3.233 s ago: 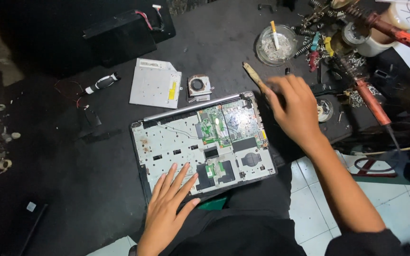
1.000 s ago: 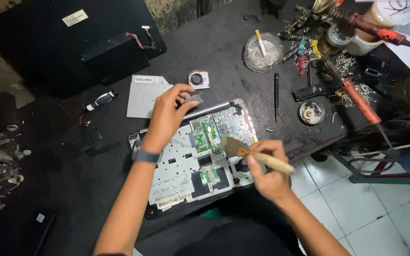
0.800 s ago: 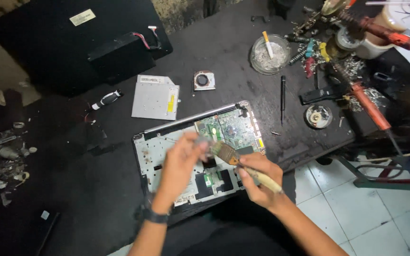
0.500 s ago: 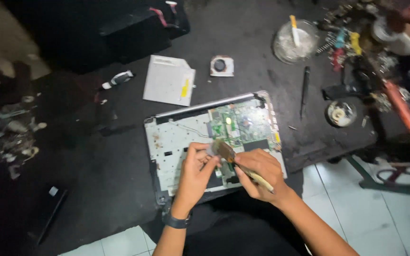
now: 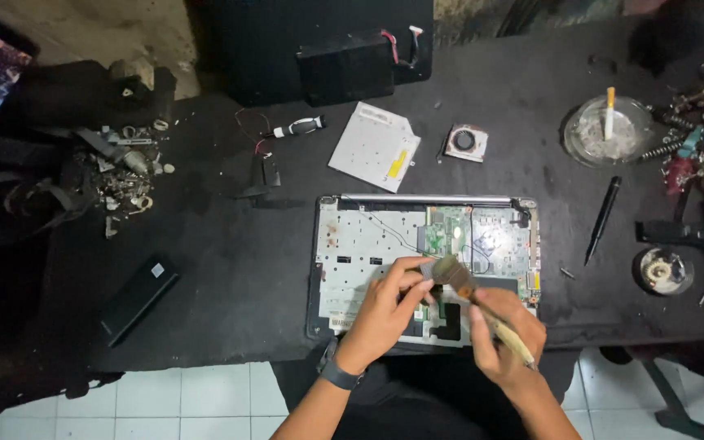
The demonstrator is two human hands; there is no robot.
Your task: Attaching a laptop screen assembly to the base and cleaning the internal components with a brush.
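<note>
An opened laptop base (image 5: 368, 244) lies on the dark table, its green circuit board (image 5: 482, 236) exposed at the right. My right hand (image 5: 507, 338) grips a wooden-handled brush (image 5: 470, 289), bristles up near the board's lower edge. My left hand (image 5: 385, 314) rests on the laptop's front part, fingers curled and touching the brush's bristles. A dark band is on my left wrist.
A silver optical drive (image 5: 374, 147) and a small fan (image 5: 464, 141) lie behind the laptop. A glass ashtray (image 5: 605, 130), a black pen-like tool (image 5: 601, 218), loose tools (image 5: 694, 159), a small round tin (image 5: 663, 270), a black battery (image 5: 136, 297) and scrap parts (image 5: 124, 167) surround it.
The view shifted, so the laptop now sits more to the centre. My left hand came off the laptop's top edge and joined the right hand at the brush over the front of the base.
</note>
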